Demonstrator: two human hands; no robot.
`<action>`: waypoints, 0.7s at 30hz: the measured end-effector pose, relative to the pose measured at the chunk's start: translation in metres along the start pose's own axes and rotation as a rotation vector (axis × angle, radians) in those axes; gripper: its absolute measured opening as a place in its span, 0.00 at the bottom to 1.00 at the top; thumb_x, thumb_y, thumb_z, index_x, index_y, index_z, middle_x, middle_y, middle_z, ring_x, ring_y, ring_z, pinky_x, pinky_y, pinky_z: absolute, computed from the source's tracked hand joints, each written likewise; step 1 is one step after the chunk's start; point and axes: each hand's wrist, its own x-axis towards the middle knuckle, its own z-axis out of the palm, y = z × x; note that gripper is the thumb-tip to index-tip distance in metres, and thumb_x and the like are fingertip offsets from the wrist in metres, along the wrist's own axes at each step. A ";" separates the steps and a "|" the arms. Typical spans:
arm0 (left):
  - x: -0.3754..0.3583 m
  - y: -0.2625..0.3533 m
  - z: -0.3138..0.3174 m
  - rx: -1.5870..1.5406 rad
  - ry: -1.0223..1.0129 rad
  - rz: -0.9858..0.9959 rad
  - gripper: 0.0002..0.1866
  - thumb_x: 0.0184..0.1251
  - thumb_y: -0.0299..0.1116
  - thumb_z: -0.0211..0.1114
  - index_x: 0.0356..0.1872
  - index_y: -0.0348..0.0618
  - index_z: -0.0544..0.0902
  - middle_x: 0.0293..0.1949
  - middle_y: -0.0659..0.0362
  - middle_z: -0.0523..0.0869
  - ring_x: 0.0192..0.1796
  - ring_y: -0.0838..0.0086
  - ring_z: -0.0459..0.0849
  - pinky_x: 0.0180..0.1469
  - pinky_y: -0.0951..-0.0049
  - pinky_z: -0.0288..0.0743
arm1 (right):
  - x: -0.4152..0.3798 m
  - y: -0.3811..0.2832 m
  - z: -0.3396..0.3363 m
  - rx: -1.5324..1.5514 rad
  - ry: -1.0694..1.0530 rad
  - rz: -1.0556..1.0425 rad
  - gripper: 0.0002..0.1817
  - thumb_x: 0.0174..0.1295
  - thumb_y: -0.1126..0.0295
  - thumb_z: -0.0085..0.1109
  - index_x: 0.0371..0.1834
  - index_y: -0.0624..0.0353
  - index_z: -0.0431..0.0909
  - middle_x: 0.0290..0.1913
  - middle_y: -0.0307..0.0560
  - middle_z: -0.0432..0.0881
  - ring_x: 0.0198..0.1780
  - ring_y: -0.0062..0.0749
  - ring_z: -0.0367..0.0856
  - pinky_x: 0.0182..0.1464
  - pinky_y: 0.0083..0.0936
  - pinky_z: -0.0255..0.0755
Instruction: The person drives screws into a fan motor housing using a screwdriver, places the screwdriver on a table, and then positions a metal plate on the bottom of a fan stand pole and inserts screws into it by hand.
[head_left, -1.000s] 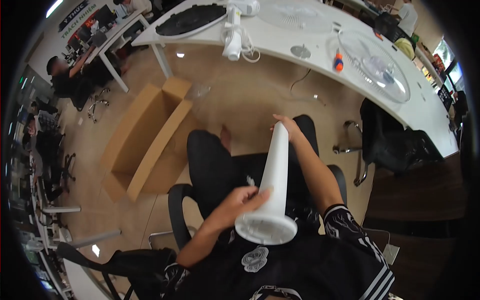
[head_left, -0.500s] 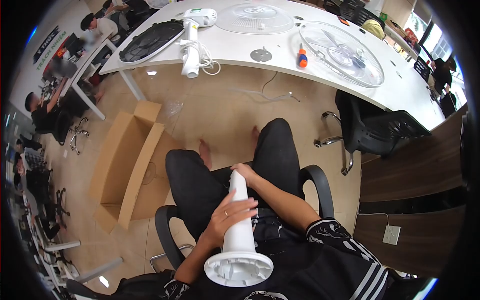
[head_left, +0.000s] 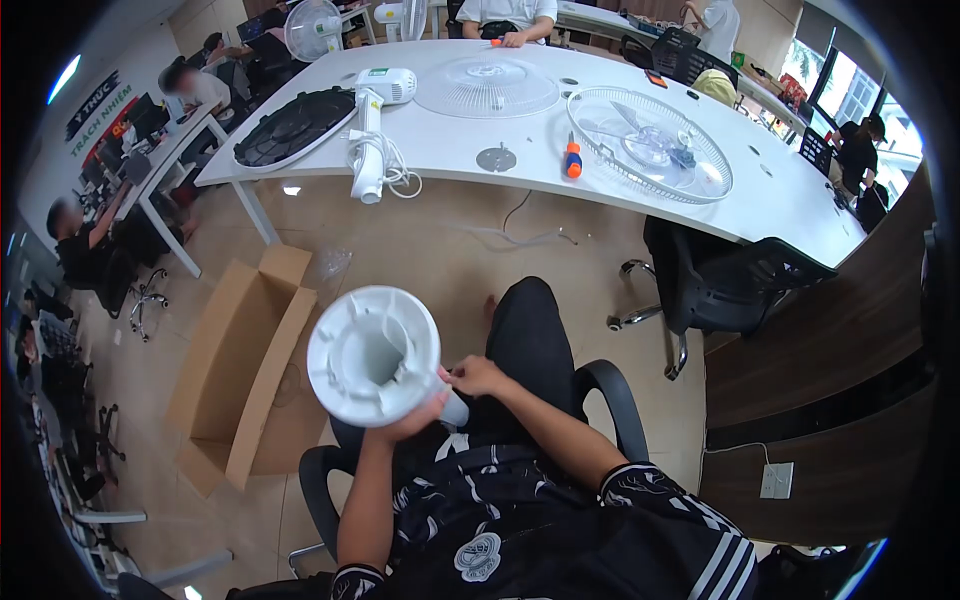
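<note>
A white fan stand tube (head_left: 372, 303) with a wide, ribbed, hollow round end is tilted over my lap, the hollow end facing up toward me. My left hand (head_left: 408, 420) is closed around it just below the flange. My right hand (head_left: 478, 377) is beside the flange, fingers pinched together, their tips close to the left hand's fingers. Whatever is between those right fingertips is too small to make out. The tube's narrow end is mostly hidden behind the flange and the left hand.
On the white table (head_left: 440, 150) lie a fan motor unit with cord (head_left: 368, 150), a black-meshed ring (head_left: 290, 130), a clear grille (head_left: 487, 88), a grille with blades (head_left: 650, 145), a screwdriver (head_left: 572, 160) and a metal disc (head_left: 496, 159). A cardboard box (head_left: 240, 370) and office chair (head_left: 720, 280) flank me.
The tube's flanged end has swung up and forward, away from my body. My left hand has shifted to beneath the flange. My right hand has left the narrow end and come to the flange.
</note>
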 end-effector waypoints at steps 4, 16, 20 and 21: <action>0.029 -0.006 -0.015 -0.274 0.132 -0.073 0.17 0.56 0.23 0.74 0.46 0.39 0.80 0.41 0.56 0.87 0.43 0.71 0.88 0.50 0.67 0.82 | 0.043 -0.012 -0.105 0.168 0.486 -0.216 0.16 0.68 0.56 0.66 0.39 0.58 0.92 0.37 0.54 0.92 0.39 0.45 0.92 0.46 0.40 0.82; 0.022 -0.024 -0.018 -0.363 0.179 -0.070 0.25 0.57 0.21 0.71 0.55 0.39 0.72 0.43 0.54 0.81 0.46 0.69 0.84 0.53 0.64 0.81 | 0.133 -0.035 -0.377 -0.103 1.055 -0.247 0.13 0.62 0.61 0.73 0.42 0.59 0.93 0.32 0.51 0.91 0.33 0.39 0.90 0.41 0.33 0.81; 0.019 -0.030 -0.022 -0.344 0.161 -0.070 0.25 0.54 0.21 0.70 0.51 0.42 0.68 0.40 0.53 0.77 0.42 0.68 0.81 0.53 0.58 0.84 | 0.175 -0.035 -0.404 -0.250 0.985 -0.259 0.18 0.60 0.55 0.76 0.44 0.58 0.93 0.32 0.50 0.91 0.33 0.38 0.90 0.40 0.32 0.81; 0.017 -0.031 -0.021 -0.332 0.173 -0.066 0.26 0.53 0.22 0.71 0.52 0.42 0.68 0.40 0.53 0.78 0.42 0.67 0.82 0.53 0.58 0.84 | 0.182 -0.036 -0.406 -0.250 0.981 -0.258 0.18 0.60 0.55 0.76 0.44 0.58 0.93 0.32 0.50 0.91 0.33 0.38 0.90 0.40 0.32 0.81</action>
